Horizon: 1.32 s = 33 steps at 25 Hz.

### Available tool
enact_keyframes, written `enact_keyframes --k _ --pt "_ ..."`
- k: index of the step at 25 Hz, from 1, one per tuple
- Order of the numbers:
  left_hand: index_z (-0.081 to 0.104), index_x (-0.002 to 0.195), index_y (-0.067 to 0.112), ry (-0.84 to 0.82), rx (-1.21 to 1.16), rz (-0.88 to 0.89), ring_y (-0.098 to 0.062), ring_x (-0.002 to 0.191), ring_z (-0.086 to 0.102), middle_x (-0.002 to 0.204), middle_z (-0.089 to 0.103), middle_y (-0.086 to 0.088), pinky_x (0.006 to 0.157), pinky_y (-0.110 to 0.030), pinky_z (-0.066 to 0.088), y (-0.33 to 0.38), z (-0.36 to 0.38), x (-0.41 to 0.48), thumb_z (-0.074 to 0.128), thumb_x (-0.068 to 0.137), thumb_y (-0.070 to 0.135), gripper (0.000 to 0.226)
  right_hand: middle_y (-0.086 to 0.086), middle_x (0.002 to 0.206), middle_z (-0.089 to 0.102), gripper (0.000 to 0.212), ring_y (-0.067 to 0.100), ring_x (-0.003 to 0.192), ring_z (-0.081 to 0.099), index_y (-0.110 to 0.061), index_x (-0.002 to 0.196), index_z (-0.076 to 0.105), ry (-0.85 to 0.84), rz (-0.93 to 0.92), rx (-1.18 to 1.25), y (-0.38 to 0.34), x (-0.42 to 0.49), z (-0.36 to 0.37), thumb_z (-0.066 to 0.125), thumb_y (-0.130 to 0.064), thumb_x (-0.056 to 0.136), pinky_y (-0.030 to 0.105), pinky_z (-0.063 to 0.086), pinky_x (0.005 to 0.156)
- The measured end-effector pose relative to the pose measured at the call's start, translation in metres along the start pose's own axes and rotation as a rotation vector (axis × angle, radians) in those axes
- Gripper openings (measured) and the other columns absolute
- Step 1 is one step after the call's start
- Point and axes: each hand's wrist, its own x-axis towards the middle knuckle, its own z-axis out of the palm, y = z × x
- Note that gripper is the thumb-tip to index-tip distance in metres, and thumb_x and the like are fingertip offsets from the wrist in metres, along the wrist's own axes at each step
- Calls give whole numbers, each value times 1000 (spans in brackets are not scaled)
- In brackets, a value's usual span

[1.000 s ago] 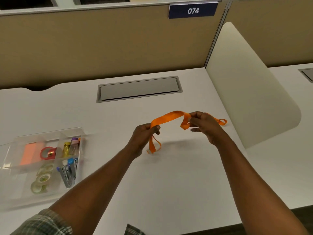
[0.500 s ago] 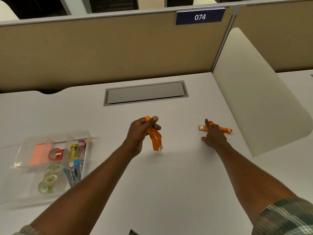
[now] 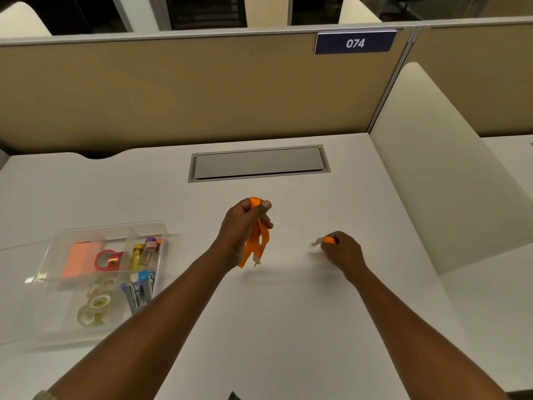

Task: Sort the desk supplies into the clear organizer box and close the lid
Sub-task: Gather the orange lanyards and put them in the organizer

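- The left hand (image 3: 245,226) is raised above the middle of the white table (image 3: 288,327). Its fingers and thumb are curled round a folded orange strap (image 3: 255,241).
- The fold of the strap pokes out at the top of the fist, beside the thumb. The loose lengths hang down below the hand, and a small pale metal clip (image 3: 256,261) dangles at the lowest end, clear of the table surface.
- The right hand (image 3: 343,252) is low over the table, to the right of the left hand and apart from it. It is closed round a second orange piece (image 3: 329,240); only a short bit shows above the knuckles, and a blurred pale end sticks out to the left.
- The clear organizer box (image 3: 109,228) sits on the left part of the table, well apart from both hands, with its top open.
- In the far compartments lie an orange sticky-note pad (image 3: 76,259), a red tape roll (image 3: 108,259) and some small bottles (image 3: 144,254), one of them yellow and one with a purple cap.
- In the near compartments lie pale clear tape rolls (image 3: 95,307) and blue and silver items (image 3: 138,290) that are too blurred to name.
- Beyond the hands a grey cable hatch (image 3: 258,164) is set into the table, in front of a tan partition (image 3: 173,90) that carries a blue plate (image 3: 355,42) reading 074.
- A white side divider (image 3: 432,168) stands along the right edge.
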Motion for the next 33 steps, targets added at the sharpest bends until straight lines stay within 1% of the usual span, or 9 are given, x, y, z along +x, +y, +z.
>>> enact_keyframes --k 4,7,12,15,20,24,27,30,33 --pt "66 113 21 -33 -9 59 -22 81 71 81 70 -2 78 -36 52 16 -25 -9 64 92 36 26 -17 84 75 12 11 88 67 -27 87 70 -134 -66 337 -55 -39 9 63 -20 82 27 47 71" --pt "60 122 29 -24 137 120 -21 86 66 100 67 -2 79 -37 54 26 -51 -18 64 90 43 35 -10 92 74 11 16 94 67 -29 95 70 -149 -162 382 -101 -68 17 62 -25 89 32 54 79" --pt "43 137 40 -121 495 200 -15 122 49 144 46 5 90 -34 46 42 -104 -34 71 77 59 69 -4 98 74 14 18 99 67 -24 102 72 -305 -370 368 -181 -117 29 61 -28 93 33 53 86" --pt "40 138 39 -165 625 223 -6 111 50 132 49 16 84 -25 42 54 -138 -50 74 68 65 82 -2 106 75 25 20 106 68 -23 109 72 -448 -427 431 -227 -143 43 59 -33 89 35 54 93" --pt "63 117 27 -15 562 239 -18 98 65 105 68 7 87 -37 54 66 -208 -70 73 86 36 34 6 121 70 32 25 114 66 -27 126 65 -633 -436 540 -279 -170 90 53 -16 98 37 54 99" --pt "70 102 21 116 418 210 -23 91 68 93 72 -1 84 -41 56 63 -268 -89 65 92 29 13 6 109 74 31 24 102 72 -26 126 63 -565 -349 657 -306 -194 145 58 -21 96 35 60 88" --pt "68 98 26 230 248 170 -22 96 67 96 71 0 83 -36 55 60 -311 -102 61 95 26 8 6 118 70 32 26 112 66 -24 127 61 -490 -248 625 -316 -208 193 60 -32 96 41 59 91" --pt "62 95 31 309 20 87 -20 95 65 97 68 6 76 -29 53 57 -344 -113 58 96 29 5 10 127 63 49 33 117 61 -22 130 59 -668 79 639 -318 -226 247 54 -56 94 52 53 99" --pt "60 102 29 394 -329 3 -25 101 63 105 66 2 82 -37 54 50 -373 -118 60 94 29 8 17 135 57 71 43 123 55 -14 130 54 -924 424 709 -320 -244 303 43 -72 90 57 50 98"
